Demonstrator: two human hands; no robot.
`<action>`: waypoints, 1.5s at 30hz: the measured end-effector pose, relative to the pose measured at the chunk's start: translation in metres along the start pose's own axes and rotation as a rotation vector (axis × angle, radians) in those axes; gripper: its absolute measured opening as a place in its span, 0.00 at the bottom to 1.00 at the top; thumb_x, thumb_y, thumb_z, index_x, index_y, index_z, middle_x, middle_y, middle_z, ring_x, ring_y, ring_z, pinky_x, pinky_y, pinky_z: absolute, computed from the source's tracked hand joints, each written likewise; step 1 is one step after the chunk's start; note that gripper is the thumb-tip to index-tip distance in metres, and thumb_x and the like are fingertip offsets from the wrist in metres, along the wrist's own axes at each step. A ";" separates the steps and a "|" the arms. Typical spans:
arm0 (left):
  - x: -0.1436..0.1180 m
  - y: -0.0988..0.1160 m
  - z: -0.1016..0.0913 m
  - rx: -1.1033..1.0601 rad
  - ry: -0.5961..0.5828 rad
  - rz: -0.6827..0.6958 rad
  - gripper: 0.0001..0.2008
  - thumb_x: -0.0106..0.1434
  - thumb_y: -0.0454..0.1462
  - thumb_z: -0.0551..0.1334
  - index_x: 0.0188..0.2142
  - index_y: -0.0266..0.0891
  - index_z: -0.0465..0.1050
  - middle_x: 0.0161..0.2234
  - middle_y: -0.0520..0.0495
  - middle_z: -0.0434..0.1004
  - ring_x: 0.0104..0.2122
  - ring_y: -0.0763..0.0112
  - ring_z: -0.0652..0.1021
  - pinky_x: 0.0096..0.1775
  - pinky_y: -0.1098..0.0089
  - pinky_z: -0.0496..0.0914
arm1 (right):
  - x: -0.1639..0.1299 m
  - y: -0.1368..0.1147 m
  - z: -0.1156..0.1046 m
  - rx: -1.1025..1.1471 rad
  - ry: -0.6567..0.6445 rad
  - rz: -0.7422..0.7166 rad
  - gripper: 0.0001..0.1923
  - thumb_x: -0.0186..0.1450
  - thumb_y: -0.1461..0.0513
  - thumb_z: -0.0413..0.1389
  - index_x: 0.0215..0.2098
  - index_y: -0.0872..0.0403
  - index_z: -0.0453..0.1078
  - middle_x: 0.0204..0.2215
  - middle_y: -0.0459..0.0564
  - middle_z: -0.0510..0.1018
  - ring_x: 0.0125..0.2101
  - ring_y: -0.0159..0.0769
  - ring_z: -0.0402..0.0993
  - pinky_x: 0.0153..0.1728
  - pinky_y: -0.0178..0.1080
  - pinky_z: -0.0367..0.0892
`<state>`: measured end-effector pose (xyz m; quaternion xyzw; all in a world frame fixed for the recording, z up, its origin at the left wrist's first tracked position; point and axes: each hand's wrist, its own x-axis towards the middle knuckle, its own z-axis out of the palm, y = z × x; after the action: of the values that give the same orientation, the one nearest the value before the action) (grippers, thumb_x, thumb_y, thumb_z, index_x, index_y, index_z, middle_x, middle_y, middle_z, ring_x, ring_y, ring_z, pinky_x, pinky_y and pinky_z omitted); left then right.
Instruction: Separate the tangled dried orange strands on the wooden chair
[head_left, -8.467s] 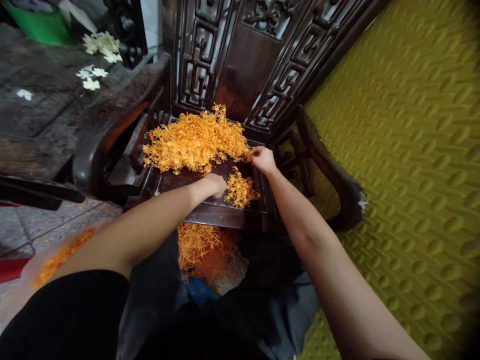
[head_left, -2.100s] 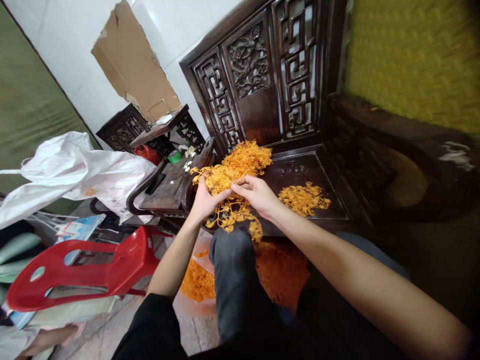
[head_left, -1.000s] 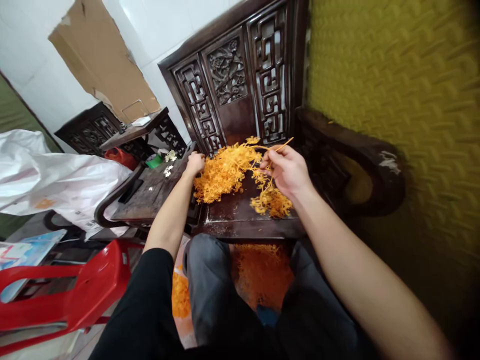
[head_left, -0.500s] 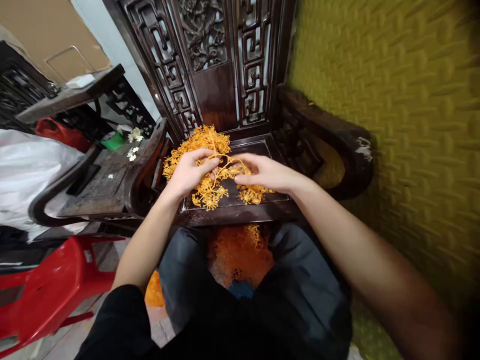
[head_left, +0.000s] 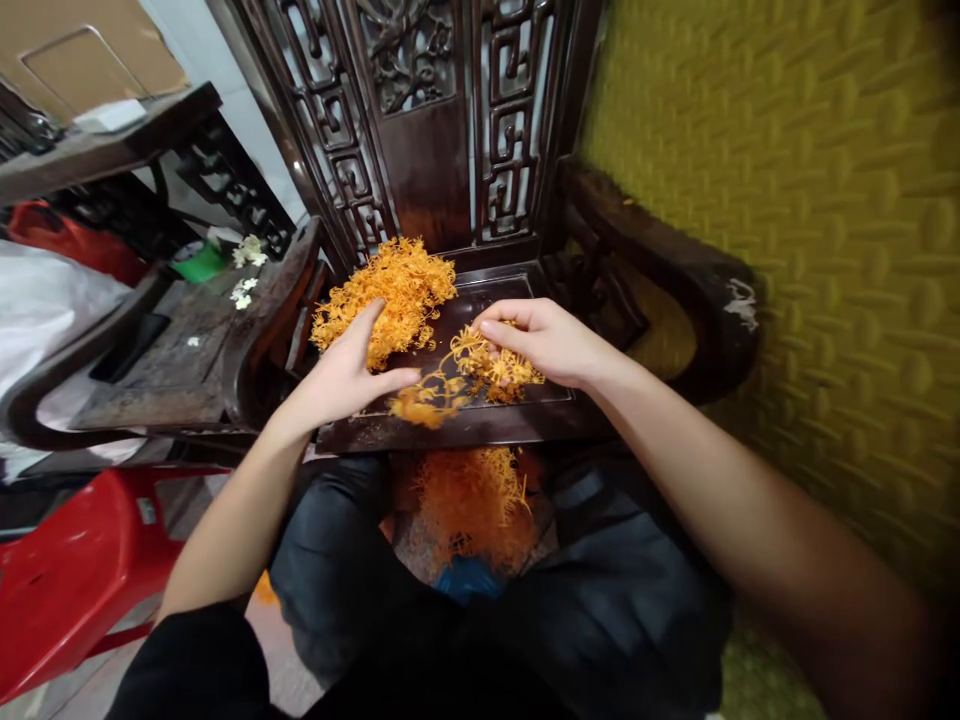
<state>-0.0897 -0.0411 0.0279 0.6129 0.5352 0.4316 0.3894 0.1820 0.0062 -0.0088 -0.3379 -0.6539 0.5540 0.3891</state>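
Note:
My right hand pinches an orange branched sprig with small curly tips, over the front of a dark wooden chair seat. Part of the sprig hangs to the left, blurred by motion. My left hand is open, thumb spread away from the fingers, beside a heap of similar orange sprigs on the seat's left side. The left fingertips overlap the near edge of that heap; whether they touch it I cannot tell.
More orange sprigs lie low between my knees, above something blue. A carved chair back rises behind the seat, with a curved armrest at right. A red plastic stool and a green tape roll are at left.
My left hand has let go of the sprig and moved left, opening. My right hand keeps the sprig, which now hangs lower. The view has shifted slightly.

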 end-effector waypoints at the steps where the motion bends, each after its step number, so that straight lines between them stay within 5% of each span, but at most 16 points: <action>1: 0.002 0.004 0.010 -0.008 -0.024 0.050 0.31 0.42 0.30 0.78 0.49 0.38 0.79 0.52 0.40 0.80 0.57 0.53 0.76 0.52 0.65 0.72 | 0.002 -0.002 0.003 0.035 -0.072 0.020 0.19 0.62 0.46 0.64 0.36 0.53 0.78 0.22 0.45 0.74 0.23 0.30 0.68 0.25 0.34 0.65; 4: 0.008 0.006 0.036 0.041 -0.218 0.037 0.14 0.54 0.39 0.73 0.40 0.36 0.81 0.35 0.43 0.83 0.38 0.61 0.82 0.42 0.67 0.73 | 0.007 -0.006 0.010 0.152 -0.220 0.118 0.20 0.62 0.45 0.64 0.39 0.52 0.76 0.22 0.45 0.75 0.22 0.32 0.70 0.22 0.34 0.66; 7: 0.012 -0.008 0.049 -0.004 -0.282 -0.076 0.13 0.60 0.44 0.69 0.34 0.35 0.78 0.26 0.46 0.80 0.26 0.69 0.77 0.34 0.69 0.70 | 0.009 -0.003 0.011 0.245 -0.186 0.188 0.20 0.60 0.46 0.66 0.39 0.52 0.75 0.26 0.46 0.74 0.23 0.32 0.71 0.19 0.34 0.65; 11: 0.009 -0.025 0.053 -0.141 -0.188 -0.102 0.15 0.61 0.45 0.68 0.37 0.36 0.72 0.26 0.52 0.75 0.26 0.75 0.74 0.33 0.72 0.66 | 0.010 0.005 0.014 0.353 -0.060 0.277 0.22 0.60 0.46 0.66 0.44 0.51 0.75 0.28 0.45 0.71 0.24 0.29 0.67 0.15 0.31 0.57; 15: 0.001 -0.026 0.059 -0.209 -0.233 -0.145 0.18 0.63 0.43 0.67 0.46 0.38 0.64 0.26 0.57 0.71 0.27 0.76 0.72 0.33 0.73 0.65 | 0.011 0.013 0.021 0.224 0.142 0.244 0.23 0.58 0.47 0.68 0.42 0.54 0.74 0.26 0.43 0.69 0.21 0.25 0.58 0.17 0.30 0.49; 22: -0.001 -0.027 0.060 -0.210 -0.226 -0.201 0.31 0.65 0.39 0.65 0.62 0.38 0.52 0.23 0.61 0.66 0.22 0.79 0.66 0.27 0.74 0.59 | 0.016 0.030 0.019 -0.115 0.071 0.035 0.18 0.61 0.51 0.65 0.39 0.57 0.76 0.24 0.45 0.74 0.23 0.28 0.64 0.25 0.34 0.60; 26: -0.003 -0.031 0.061 -0.222 -0.283 -0.194 0.31 0.64 0.36 0.65 0.63 0.39 0.53 0.20 0.63 0.62 0.18 0.80 0.60 0.23 0.74 0.53 | 0.030 0.050 0.008 -0.190 0.255 0.130 0.15 0.66 0.54 0.59 0.32 0.57 0.77 0.17 0.43 0.69 0.17 0.27 0.60 0.22 0.34 0.57; 31: -0.007 -0.034 0.054 -0.224 -0.267 -0.293 0.30 0.63 0.33 0.64 0.61 0.39 0.55 0.18 0.63 0.61 0.16 0.80 0.59 0.22 0.74 0.50 | 0.042 0.090 -0.041 -0.200 0.697 0.290 0.12 0.65 0.58 0.60 0.31 0.60 0.76 0.22 0.49 0.75 0.15 0.25 0.56 0.17 0.32 0.53; 34: -0.001 -0.043 0.052 -0.220 -0.244 -0.332 0.31 0.64 0.34 0.63 0.63 0.38 0.52 0.17 0.63 0.60 0.16 0.79 0.59 0.22 0.74 0.51 | 0.037 0.113 -0.054 -0.223 0.502 0.444 0.09 0.65 0.60 0.62 0.33 0.60 0.77 0.23 0.52 0.78 0.16 0.27 0.64 0.19 0.33 0.63; 38: 0.012 -0.056 0.057 -0.198 -0.260 -0.322 0.35 0.64 0.33 0.63 0.67 0.37 0.49 0.18 0.63 0.61 0.16 0.79 0.60 0.22 0.73 0.52 | 0.032 0.123 -0.045 -0.606 0.163 0.538 0.10 0.60 0.65 0.66 0.41 0.59 0.81 0.32 0.56 0.83 0.31 0.41 0.81 0.38 0.41 0.76; 42: 0.018 -0.058 0.061 -0.215 -0.251 -0.315 0.36 0.64 0.33 0.64 0.67 0.36 0.49 0.18 0.63 0.61 0.16 0.79 0.60 0.22 0.73 0.52 | 0.030 0.100 -0.036 -0.890 0.122 0.295 0.19 0.62 0.62 0.65 0.51 0.62 0.79 0.52 0.65 0.80 0.54 0.53 0.76 0.60 0.50 0.67; 45: 0.019 -0.057 0.062 -0.234 -0.249 -0.306 0.36 0.64 0.34 0.64 0.67 0.37 0.49 0.18 0.63 0.61 0.16 0.79 0.61 0.22 0.74 0.53 | 0.021 0.076 -0.024 -0.674 0.129 0.127 0.23 0.71 0.54 0.55 0.59 0.57 0.74 0.56 0.59 0.78 0.56 0.46 0.75 0.60 0.48 0.67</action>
<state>-0.0481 -0.0165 -0.0437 0.5238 0.5160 0.3475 0.5819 0.1943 0.0477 -0.0787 -0.5217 -0.7518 0.3075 0.2609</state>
